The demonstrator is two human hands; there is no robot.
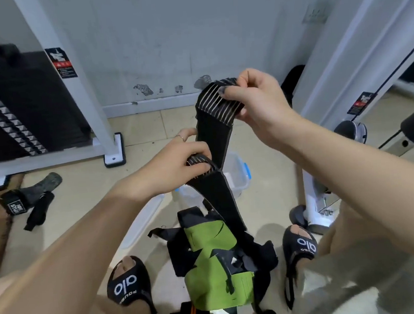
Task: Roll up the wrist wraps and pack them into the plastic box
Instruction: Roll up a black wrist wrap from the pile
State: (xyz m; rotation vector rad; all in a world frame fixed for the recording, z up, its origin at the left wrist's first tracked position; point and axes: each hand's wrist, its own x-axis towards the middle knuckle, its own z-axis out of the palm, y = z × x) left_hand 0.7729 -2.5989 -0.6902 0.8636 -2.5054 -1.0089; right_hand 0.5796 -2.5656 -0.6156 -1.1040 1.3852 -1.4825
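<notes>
A black wrist wrap with pale stripes (pixel 217 105) is held up in front of me, its black strap (pixel 213 136) hanging down. My right hand (pixel 251 103) pinches the striped top end. My left hand (pixel 176 164) grips a second striped black wrap (pixel 199 161) lower down, its strap (pixel 219 195) trailing to the floor. A heap of green and black wraps (pixel 214 256) lies on the floor between my feet. The clear plastic box (pixel 237 176) with a blue clip sits on the floor behind the straps, partly hidden. Its clear lid (pixel 143 217) lies to the left.
More black wraps (pixel 29 200) lie on the floor at left. A white gym machine frame (pixel 92 111) with a black weight stack (pixel 9 111) stands at back left. Another white frame (pixel 342 57) rises at right. My sandalled feet (pixel 129 281) flank the heap.
</notes>
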